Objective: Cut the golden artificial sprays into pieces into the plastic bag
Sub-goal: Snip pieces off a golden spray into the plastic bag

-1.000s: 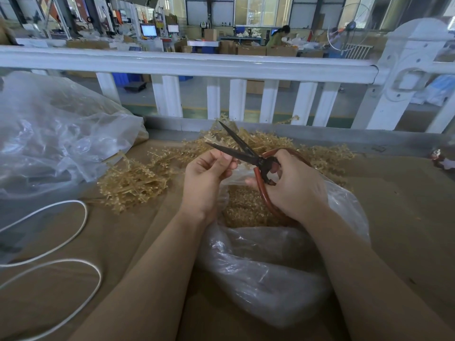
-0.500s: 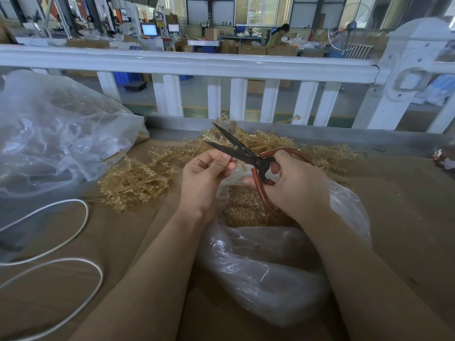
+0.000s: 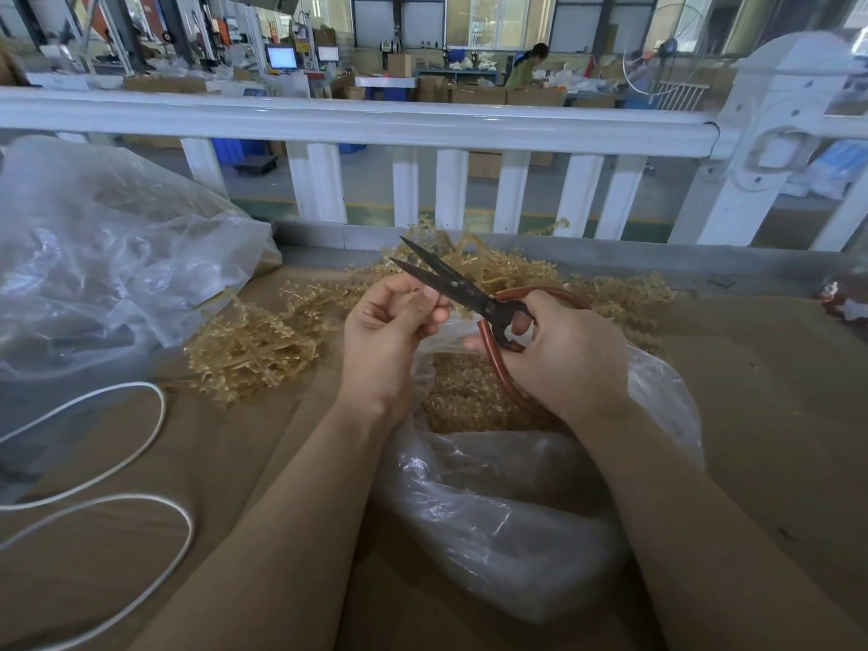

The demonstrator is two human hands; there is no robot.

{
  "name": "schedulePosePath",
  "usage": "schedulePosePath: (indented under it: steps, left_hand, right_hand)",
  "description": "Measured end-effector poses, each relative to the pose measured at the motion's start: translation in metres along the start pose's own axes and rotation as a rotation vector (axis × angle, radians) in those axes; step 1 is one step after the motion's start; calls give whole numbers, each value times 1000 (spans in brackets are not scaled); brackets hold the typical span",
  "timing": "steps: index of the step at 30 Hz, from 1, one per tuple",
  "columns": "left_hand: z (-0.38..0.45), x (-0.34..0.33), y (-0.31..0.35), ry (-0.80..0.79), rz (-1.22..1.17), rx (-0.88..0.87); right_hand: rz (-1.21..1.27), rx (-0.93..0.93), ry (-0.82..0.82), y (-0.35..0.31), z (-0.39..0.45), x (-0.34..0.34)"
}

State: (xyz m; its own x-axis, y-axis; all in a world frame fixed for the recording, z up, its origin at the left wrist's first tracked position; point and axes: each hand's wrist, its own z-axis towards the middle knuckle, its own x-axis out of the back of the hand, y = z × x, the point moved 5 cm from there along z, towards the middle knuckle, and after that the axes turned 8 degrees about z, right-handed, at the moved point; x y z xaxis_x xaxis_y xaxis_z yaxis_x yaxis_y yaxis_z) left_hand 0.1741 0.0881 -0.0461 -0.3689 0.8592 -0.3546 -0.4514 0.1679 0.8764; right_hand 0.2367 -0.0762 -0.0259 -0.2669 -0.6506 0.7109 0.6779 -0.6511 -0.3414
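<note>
My right hand (image 3: 566, 357) grips the red-brown loop handles of large scissors (image 3: 451, 284), whose dark blades stand slightly apart and point up and left. My left hand (image 3: 387, 333) is curled just under the blades, fingertips pinched together; whatever it pinches is hidden. Both hands hover over the mouth of a clear plastic bag (image 3: 526, 523) that holds cut golden pieces (image 3: 462, 397). Uncut golden sprays (image 3: 256, 347) lie heaped on the brown table, left of my hands and behind them.
A big crumpled clear plastic bag (image 3: 108, 270) fills the table's left side. White cord (image 3: 141, 462) loops at the front left. A white railing (image 3: 422, 129) runs along the table's far edge. A small red object (image 3: 843, 305) sits at the far right.
The scissor blades have closed from a wide gap to a narrow one. My hands stay in nearly the same place over the bag.
</note>
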Motion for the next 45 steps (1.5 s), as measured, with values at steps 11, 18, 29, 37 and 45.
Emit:
schedulePosePath:
  steps: [11, 18, 29, 37, 45]
  left_hand:
    - [2, 0, -3, -36, 1, 29]
    - [2, -2, -5, -101, 48, 49]
    - [1, -4, -6, -152, 0, 97]
    - [0, -7, -3, -159, 6, 83]
    - [-1, -11, -1, -194, -15, 33]
  right_hand:
    - [-28, 33, -28, 2, 3, -3]
    - [7, 17, 10, -2, 2, 0]
    - [48, 53, -9, -3, 0, -1]
    - [103, 56, -3, -5, 0, 0]
    - [100, 56, 21, 0, 0, -2]
